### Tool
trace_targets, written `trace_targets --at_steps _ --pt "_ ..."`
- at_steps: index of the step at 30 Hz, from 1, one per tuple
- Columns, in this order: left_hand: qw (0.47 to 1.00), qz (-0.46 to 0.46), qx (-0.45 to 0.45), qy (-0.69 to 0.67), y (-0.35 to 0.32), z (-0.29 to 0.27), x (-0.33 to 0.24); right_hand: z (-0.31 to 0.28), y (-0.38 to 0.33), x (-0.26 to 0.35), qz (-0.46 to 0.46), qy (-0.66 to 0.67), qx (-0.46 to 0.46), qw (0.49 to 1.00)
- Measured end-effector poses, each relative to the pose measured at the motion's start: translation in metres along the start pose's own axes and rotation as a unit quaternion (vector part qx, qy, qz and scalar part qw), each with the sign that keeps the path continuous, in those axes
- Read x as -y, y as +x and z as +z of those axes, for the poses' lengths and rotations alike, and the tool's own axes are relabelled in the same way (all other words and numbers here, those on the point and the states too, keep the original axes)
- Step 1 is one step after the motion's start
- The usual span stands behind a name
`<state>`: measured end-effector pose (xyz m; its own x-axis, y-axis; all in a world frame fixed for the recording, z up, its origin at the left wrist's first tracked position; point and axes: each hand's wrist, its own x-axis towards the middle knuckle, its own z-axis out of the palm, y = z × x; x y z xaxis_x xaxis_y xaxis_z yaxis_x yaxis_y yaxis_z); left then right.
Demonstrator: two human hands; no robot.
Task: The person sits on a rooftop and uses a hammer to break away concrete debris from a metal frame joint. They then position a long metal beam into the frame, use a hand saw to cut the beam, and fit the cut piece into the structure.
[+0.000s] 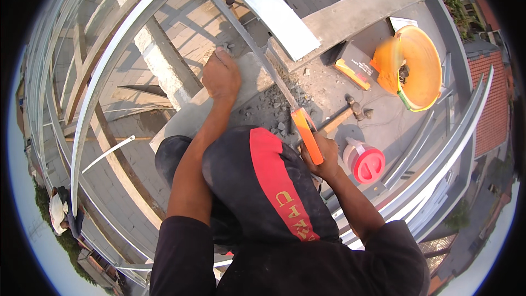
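Note:
My right hand (326,159) is closed round the orange handle (308,137) of a tool, beside my raised knee. A long, narrow grey strip (257,49) runs away from that handle toward the top; I cannot tell whether the two are one piece. A hammer (338,120) with a wooden handle lies on the floor just past my right hand. My left hand (222,77) is closed like a fist over the concrete ledge (183,120); whatever it holds is hidden. Broken grey rubble (274,107) is scattered between my hands.
At the right stand a yellow-orange tub (433,71), a dark and orange box (353,68) and a clear jar with a red lid (368,165). A pale metal sheet (274,13) crosses the top. Metal channels (90,96) and timber (123,161) run over the drop at left.

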<state>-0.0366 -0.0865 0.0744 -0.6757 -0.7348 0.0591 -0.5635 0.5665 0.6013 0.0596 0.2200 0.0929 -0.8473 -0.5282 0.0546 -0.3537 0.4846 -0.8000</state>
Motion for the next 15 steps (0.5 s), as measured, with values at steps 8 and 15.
trace_targets --at_steps 8,15 --pt "0.997 0.034 -0.057 -0.025 0.001 0.005 0.011 0.029 0.035 0.001 0.115 0.010 -0.015 0.993" --pt "0.998 0.033 -0.041 -0.042 -0.001 0.004 0.005 0.014 0.034 0.002 0.034 0.019 0.030 0.999"
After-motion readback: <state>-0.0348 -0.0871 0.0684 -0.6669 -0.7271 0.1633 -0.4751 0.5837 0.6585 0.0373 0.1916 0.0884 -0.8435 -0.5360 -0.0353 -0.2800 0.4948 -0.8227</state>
